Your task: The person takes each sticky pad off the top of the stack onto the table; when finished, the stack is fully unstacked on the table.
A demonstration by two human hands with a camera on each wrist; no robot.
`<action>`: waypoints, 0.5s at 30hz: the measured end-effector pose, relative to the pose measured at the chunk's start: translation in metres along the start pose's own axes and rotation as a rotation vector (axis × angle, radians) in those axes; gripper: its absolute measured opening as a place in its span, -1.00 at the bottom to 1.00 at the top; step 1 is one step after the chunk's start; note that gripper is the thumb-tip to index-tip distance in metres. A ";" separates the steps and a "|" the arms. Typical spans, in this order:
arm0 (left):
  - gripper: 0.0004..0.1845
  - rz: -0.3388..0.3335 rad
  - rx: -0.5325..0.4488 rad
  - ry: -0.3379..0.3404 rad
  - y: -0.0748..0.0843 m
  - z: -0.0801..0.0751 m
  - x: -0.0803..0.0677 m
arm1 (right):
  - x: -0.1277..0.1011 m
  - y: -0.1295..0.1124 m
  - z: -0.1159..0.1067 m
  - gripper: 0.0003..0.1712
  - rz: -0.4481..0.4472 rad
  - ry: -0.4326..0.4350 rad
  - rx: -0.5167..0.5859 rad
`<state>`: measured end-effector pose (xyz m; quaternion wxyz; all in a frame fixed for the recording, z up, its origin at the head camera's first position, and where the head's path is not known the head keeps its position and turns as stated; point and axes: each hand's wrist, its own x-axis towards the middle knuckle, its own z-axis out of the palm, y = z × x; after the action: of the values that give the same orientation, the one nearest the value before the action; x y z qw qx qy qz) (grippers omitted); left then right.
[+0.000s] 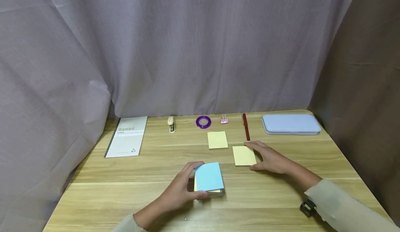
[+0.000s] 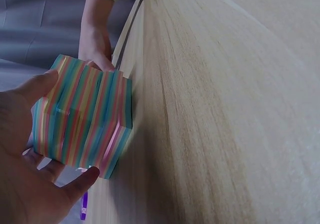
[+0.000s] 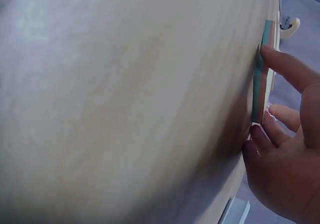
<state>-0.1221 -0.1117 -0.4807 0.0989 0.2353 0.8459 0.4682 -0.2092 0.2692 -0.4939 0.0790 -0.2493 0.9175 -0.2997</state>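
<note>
My left hand (image 1: 180, 187) grips a tall stack of sticky notes (image 1: 209, 177) with a blue sheet on top, thumb on the near side and fingers on the far side. In the left wrist view the stack's striped edges (image 2: 82, 116) show several pads, slightly out of line. To the right, my right hand (image 1: 269, 158) holds a thin yellow-topped sticky note pad (image 1: 244, 156) by its far and near edges. That pad's edge (image 3: 261, 79) sits between thumb and fingers in the right wrist view. Another yellow sticky note pad (image 1: 217, 140) lies just beyond, untouched.
Along the back of the wooden table (image 1: 125, 197) lie a notebook (image 1: 127, 136), a small stapler (image 1: 171, 124), a purple tape roll (image 1: 198, 125), a pink binder clip (image 1: 224, 121), a red pen (image 1: 246, 126) and a pale blue case (image 1: 291, 123). Grey curtains (image 1: 193, 48) enclose the table.
</note>
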 end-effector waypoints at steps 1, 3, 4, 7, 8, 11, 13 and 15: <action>0.00 0.003 0.000 0.001 0.000 0.000 0.000 | 0.000 -0.001 0.000 0.05 0.003 0.000 0.001; -0.01 0.010 -0.002 0.000 -0.001 0.000 0.000 | 0.000 -0.003 -0.001 0.04 -0.001 0.010 0.001; -0.01 0.015 -0.002 0.000 -0.002 0.000 0.000 | 0.000 -0.005 -0.001 0.02 -0.004 0.022 -0.002; -0.01 0.030 -0.003 -0.003 -0.002 0.000 0.000 | -0.001 -0.017 0.000 -0.05 -0.030 0.068 -0.019; -0.01 0.032 -0.003 -0.001 -0.002 0.001 0.001 | -0.001 -0.023 0.002 -0.07 -0.042 0.083 -0.026; -0.01 0.033 0.002 0.001 -0.002 0.000 0.001 | -0.002 -0.045 0.008 -0.12 -0.071 0.116 -0.026; -0.01 0.032 0.004 0.001 -0.002 0.000 0.001 | -0.003 -0.062 0.013 -0.15 -0.086 0.116 0.008; -0.01 0.029 0.007 0.001 -0.002 0.000 0.001 | -0.002 -0.079 0.017 -0.20 -0.104 0.107 0.060</action>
<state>-0.1237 -0.1123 -0.4823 0.0907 0.2478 0.8440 0.4670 -0.1695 0.2063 -0.4612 0.0216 -0.2779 0.8968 -0.3437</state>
